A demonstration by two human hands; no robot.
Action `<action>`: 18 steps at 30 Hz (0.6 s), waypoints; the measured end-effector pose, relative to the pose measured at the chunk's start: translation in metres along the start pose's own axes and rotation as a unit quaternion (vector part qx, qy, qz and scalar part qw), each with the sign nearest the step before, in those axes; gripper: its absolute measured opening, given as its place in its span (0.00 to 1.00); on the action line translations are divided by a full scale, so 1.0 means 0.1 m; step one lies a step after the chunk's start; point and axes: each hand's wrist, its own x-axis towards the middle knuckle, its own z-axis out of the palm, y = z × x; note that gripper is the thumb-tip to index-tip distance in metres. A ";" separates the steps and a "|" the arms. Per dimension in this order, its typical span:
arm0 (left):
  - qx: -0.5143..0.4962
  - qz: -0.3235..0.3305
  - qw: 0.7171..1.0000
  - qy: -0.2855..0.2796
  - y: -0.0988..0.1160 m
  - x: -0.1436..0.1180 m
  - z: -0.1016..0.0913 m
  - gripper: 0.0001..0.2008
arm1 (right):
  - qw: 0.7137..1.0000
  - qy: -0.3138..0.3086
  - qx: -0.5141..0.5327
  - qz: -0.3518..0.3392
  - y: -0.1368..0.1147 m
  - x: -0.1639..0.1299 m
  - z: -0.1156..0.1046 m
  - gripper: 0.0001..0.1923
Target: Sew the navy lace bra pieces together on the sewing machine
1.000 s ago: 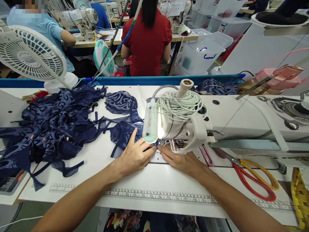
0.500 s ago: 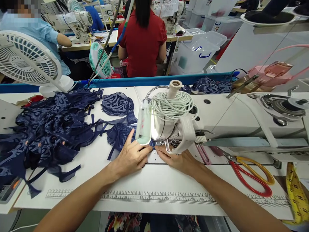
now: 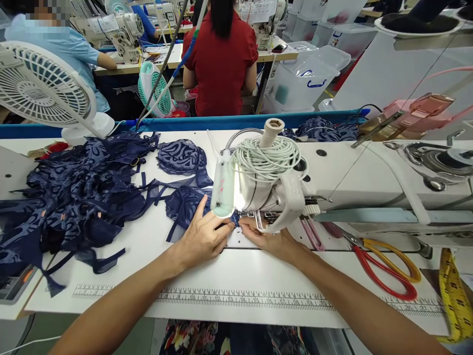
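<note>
1. My left hand (image 3: 202, 238) lies flat, fingers spread, pressing the navy lace piece (image 3: 185, 204) onto the surface (image 3: 236, 276).
2. My right hand (image 3: 271, 241) pinches the piece's edge under the sewing machine (image 3: 281, 192) head.
3. Red-handled scissors (image 3: 384, 266) lie near the surface's right edge.

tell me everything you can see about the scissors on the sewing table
The scissors lie flat on the white table, right of the right hand and untouched. One handle loop is red, the other yellow, both plastic-looking; the short metal blades, closed, point left under the sewing machine. A yellow tape measure lies further right.
</note>
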 end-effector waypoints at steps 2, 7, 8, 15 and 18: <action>-0.002 -0.001 1.000 -0.001 -0.01 -0.01 0.01 0.11 | 1.000 0.002 0.003 0.001 0.00 -0.02 0.02 0.10; -0.002 0.000 1.000 0.001 -0.01 0.00 0.01 0.11 | 1.000 0.014 0.006 -0.001 0.00 -0.07 0.10 0.08; 0.000 0.001 1.000 0.002 -0.01 0.00 0.01 0.11 | 1.000 0.017 0.007 -0.002 0.01 -0.08 0.11 0.09; 0.016 0.004 1.000 -0.006 0.00 0.00 0.00 0.11 | 0.998 0.035 0.005 -0.052 0.04 -0.09 0.06 0.08; 0.025 0.005 1.000 -0.011 0.00 0.00 0.00 0.12 | 0.998 0.025 -0.006 -0.065 0.04 -0.07 0.00 0.09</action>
